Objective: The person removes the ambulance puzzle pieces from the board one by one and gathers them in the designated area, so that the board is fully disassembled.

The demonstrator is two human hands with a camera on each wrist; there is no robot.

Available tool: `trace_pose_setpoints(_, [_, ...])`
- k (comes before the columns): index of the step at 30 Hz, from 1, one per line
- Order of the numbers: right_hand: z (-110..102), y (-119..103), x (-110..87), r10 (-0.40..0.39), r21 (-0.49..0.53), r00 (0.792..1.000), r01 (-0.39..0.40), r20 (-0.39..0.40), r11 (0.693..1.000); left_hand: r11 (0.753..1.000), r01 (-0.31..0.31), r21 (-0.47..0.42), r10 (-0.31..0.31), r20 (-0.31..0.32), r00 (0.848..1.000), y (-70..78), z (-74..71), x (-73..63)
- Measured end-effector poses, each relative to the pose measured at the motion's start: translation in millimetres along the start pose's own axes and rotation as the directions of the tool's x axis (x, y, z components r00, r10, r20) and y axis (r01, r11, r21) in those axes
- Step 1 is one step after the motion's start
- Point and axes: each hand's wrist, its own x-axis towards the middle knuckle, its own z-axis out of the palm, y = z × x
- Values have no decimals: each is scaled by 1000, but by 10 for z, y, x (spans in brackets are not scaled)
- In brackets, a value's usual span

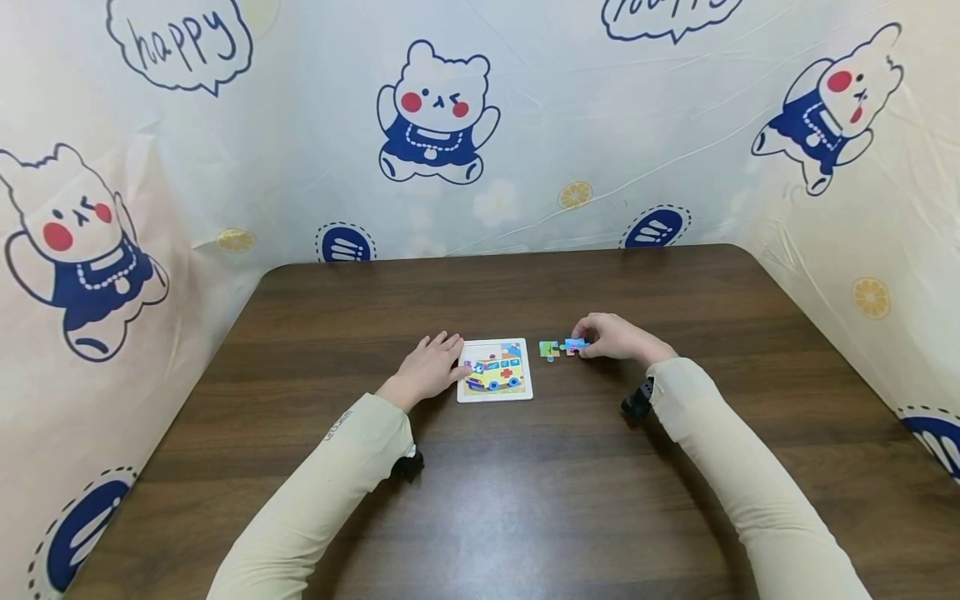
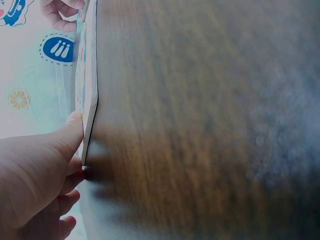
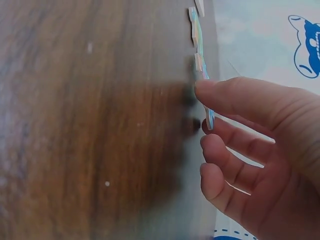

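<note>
A jigsaw puzzle in a white-rimmed tray (image 1: pixel 495 399) lies on the table, its picture a yellow ambulance with a red cross. At the tray's left side rests my left hand (image 1: pixel 429 367). Its thumb (image 2: pixel 72 131) lies over the tray's edge, and the other fingers are spread loosely beside it. My right hand (image 1: pixel 617 337) pinches a blue and pink puzzle piece (image 1: pixel 573 344) between thumb and fingers, close over the table. Just left of that piece lies a green puzzle piece (image 1: pixel 549 349), with the tray further left.
The brown wooden table (image 1: pixel 495 475) reaches back to a printed cloth (image 1: pixel 525 108) with cartoon bears, which hangs around its back and sides. A black wrist camera (image 1: pixel 637 402) sits under the right cuff, another black device (image 1: pixel 408 465) under the left.
</note>
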Motion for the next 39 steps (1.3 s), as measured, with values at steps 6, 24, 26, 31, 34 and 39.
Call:
trace_pose_setpoints(6, [11,23,2,-7,-8,1000,7,-8,1000,1000,-2,-6,2,0,1000,9,-9,-13])
trace_pose_setpoints(24, [5,36,2,8,-8,1000,-8,2,1000,1000,3,-3,-3,8,1000,20,-30,-16])
trace_pose_setpoints(26, [4,34,1,10,-10,1000,-10,0,1000,1000,6,-5,-6,10,1000,18,-30,-15])
trace_pose_setpoints(31, [-6,21,8,7,-10,1000,-7,-5,1000,1000,6,-16,-6,6,1000,3,-8,-4])
trace_pose_setpoints(34, [-24,4,18,-4,-14,1000,4,-5,1000,1000,7,-19,-7,4,1000,-6,2,4])
trace_pose_setpoints(39, [-56,-55,51,-11,0,1000,11,-10,1000,1000,4,-30,-5,-11,1000,-14,5,2])
